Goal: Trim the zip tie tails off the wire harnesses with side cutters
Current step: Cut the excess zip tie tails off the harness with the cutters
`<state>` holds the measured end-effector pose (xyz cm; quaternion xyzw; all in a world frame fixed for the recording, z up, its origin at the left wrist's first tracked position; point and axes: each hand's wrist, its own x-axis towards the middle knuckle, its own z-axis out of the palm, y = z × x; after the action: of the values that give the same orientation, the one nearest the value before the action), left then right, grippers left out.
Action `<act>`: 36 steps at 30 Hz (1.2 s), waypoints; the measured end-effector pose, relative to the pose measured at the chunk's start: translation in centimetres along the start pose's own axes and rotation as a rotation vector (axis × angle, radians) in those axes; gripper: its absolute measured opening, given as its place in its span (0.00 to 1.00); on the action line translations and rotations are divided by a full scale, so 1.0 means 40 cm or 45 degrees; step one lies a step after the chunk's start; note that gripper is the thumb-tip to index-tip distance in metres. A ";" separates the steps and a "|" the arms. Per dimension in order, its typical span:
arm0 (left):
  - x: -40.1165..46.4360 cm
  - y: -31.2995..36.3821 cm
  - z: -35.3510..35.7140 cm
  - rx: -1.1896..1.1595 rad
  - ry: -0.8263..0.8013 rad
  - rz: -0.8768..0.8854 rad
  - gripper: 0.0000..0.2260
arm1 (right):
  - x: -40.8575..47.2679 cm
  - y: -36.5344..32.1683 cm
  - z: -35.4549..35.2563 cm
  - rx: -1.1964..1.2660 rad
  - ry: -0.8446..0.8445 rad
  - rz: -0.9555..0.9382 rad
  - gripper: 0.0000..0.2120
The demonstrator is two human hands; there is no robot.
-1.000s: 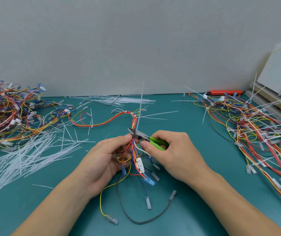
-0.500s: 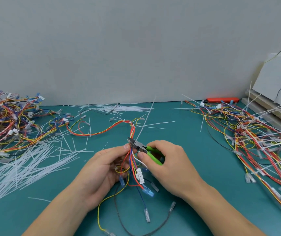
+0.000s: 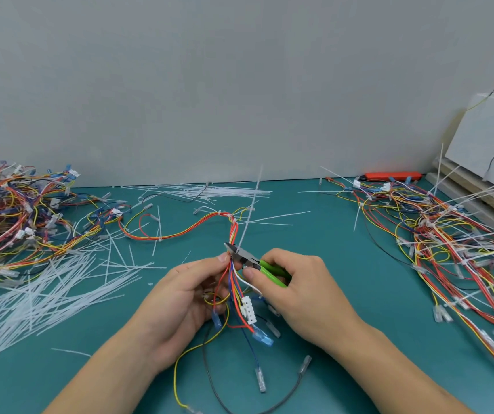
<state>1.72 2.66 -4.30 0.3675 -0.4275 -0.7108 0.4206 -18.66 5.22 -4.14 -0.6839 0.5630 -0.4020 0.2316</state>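
we hold the wire harness [image 3: 233,282] bunched in our left hand [image 3: 186,297], fingers pinched round the bundle just under the tie, a little above the teal worktop [image 3: 344,264] and in front of us. our right hand [image 3: 296,291] is wrapped round the green handles of the side cutters [image 3: 250,259], whose nose sits at the root of the zip tie tail [image 3: 250,210]. to do this cut well, we judge the flat face of the blades should sit flush against the tie's head and stay off the wire insulation, with the bundle kept steady so no sharp stub is left. the tail's long axis runs nearly upright, leaning slightly right, its free end pointing up and away toward the wall; the cutters lie across it, nose pointing left
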 end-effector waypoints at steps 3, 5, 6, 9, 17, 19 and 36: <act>-0.004 0.002 0.000 -0.041 0.015 -0.011 0.30 | 0.002 -0.002 -0.001 -0.009 -0.005 -0.019 0.22; -0.005 0.003 0.004 -0.021 0.013 -0.008 0.29 | 0.000 0.000 0.000 0.009 -0.004 -0.015 0.23; -0.005 0.003 0.006 -0.014 0.012 -0.007 0.29 | -0.001 0.000 0.003 0.022 -0.006 -0.008 0.23; -0.002 0.004 0.006 -0.006 0.016 -0.010 0.29 | -0.005 0.002 0.008 0.001 0.013 -0.017 0.21; -0.007 0.007 0.010 0.005 0.006 -0.015 0.23 | -0.004 0.001 0.006 -0.036 0.035 -0.062 0.19; -0.011 0.011 0.014 0.013 0.004 -0.015 0.24 | -0.002 0.001 0.002 -0.031 0.017 -0.068 0.20; -0.014 0.011 0.015 -0.016 0.006 0.002 0.29 | 0.010 -0.003 -0.023 -0.052 0.026 -0.120 0.20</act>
<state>1.51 3.22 -3.57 0.3661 -0.4224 -0.7123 0.4246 -19.31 4.98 -3.41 -0.7101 0.5406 -0.4079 0.1926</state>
